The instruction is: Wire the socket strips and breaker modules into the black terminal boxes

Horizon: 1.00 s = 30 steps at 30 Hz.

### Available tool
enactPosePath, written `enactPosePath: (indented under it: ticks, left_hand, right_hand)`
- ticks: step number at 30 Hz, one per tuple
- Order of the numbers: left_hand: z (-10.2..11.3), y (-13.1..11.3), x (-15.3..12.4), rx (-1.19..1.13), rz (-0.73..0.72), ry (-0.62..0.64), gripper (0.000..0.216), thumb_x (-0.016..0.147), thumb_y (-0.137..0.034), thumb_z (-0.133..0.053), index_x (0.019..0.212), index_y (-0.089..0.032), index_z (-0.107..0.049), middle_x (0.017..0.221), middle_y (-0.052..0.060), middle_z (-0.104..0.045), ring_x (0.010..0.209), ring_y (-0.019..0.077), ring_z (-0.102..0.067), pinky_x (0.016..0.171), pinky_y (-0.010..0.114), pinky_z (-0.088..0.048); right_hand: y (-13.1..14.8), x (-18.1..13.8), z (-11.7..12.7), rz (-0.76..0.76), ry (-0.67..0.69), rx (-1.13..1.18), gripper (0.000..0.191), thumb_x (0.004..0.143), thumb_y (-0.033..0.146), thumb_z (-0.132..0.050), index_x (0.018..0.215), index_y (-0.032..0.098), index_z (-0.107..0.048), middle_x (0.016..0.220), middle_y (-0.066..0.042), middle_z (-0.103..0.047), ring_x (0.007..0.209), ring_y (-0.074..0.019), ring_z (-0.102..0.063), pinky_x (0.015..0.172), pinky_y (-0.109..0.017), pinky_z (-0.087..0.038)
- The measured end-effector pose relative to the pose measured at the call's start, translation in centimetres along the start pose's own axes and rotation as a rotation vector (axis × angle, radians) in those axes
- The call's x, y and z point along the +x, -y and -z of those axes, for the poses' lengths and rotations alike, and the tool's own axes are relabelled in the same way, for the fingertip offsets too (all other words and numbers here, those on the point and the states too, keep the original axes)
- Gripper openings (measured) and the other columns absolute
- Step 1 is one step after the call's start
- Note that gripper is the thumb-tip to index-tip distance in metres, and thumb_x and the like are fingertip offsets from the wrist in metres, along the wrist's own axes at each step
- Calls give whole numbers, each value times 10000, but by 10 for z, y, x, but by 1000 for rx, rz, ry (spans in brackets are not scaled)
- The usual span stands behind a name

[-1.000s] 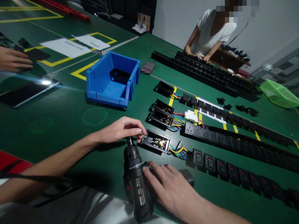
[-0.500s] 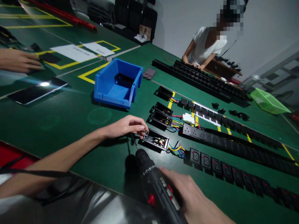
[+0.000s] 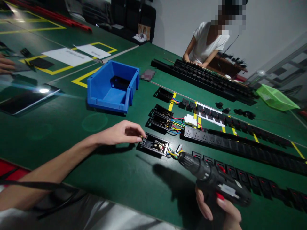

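Observation:
My right hand (image 3: 225,207) is wrapped round the grip of a black cordless drill (image 3: 213,175). The drill lies tilted to the left, and its long thin bit (image 3: 165,146) passes over a black open housing (image 3: 153,144) with brass contacts inside. At the left end of that housing, my left hand (image 3: 128,131) pinches a small brass-coloured piece (image 3: 141,136) between thumb and fingertips; its exact kind is too small to make out. Coloured wires (image 3: 173,154) run from the housing toward a row of black sockets (image 3: 231,171), partly hidden behind the drill.
A blue bin (image 3: 107,102) with a black part inside stands beyond my left hand. More housings (image 3: 161,117) and a socket strip (image 3: 203,136) lie behind. Another person (image 3: 207,44) sits across the table; a co-worker's hand (image 3: 6,65) is at far left. A lit phone (image 3: 28,99) lies nearby.
The drill has swung from pointing up and away to pointing left, its bit now over the housing. My right hand has shifted right; my left hand keeps its pinch by the housing's end.

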<state>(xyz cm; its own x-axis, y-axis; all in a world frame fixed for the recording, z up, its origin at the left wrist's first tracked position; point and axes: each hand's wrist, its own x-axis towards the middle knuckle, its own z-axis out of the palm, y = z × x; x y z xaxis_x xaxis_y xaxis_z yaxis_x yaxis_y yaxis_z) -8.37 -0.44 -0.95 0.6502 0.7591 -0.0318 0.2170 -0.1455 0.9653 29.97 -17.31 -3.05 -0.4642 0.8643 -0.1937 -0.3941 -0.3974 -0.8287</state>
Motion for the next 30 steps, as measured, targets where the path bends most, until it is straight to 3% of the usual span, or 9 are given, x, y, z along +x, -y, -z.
enactPosePath:
  ticks: [4, 10, 17, 25, 30]
  left_hand:
    - [-7, -4, 6, 77, -32, -54, 215, 841, -301, -694, 998, -158, -727, 924, 62, -724, 838, 156, -679, 757, 244, -543]
    - [-28, -23, 22, 289, -192, -77, 167, 862, -291, -686, 966, -177, -750, 915, 56, -738, 832, 154, -683, 789, 244, -511]
    - [-49, -24, 27, 257, -258, -209, 180, 874, -242, -675, 1026, -168, -735, 950, 65, -739, 849, 157, -687, 794, 253, -526]
    - [-46, -12, 20, 198, -198, -211, 177, 882, -256, -674, 1025, -186, -749, 940, 66, -743, 842, 165, -688, 782, 259, -540]
    - [-41, -7, 20, 153, -210, -232, 166, 861, -262, -704, 1005, -199, -760, 928, 65, -727, 846, 162, -674, 786, 263, -536]
  right_hand:
    - [-5, 5, 12, -39, -47, 94, 437, 811, 495, -573, 933, 82, -651, 506, -4, -448, 440, -79, -352, 471, -190, -338]
    - [-7, 7, 12, -101, -112, 186, 441, 786, 508, -599, 886, 82, -655, 493, 6, -425, 433, -71, -339, 461, -179, -323]
    - [-14, 7, 21, -111, -68, 232, 474, 793, 514, -578, 903, 60, -662, 484, 1, -429, 423, -77, -348, 455, -184, -334]
    - [-19, 14, 20, -139, -35, 291, 476, 814, 510, -550, 903, 56, -660, 472, 15, -410, 394, -58, -299, 423, -169, -305]
    - [-19, 11, 25, -196, -89, 265, 503, 775, 539, -587, 889, 53, -648, 458, 10, -423, 391, -69, -317, 418, -180, -292]
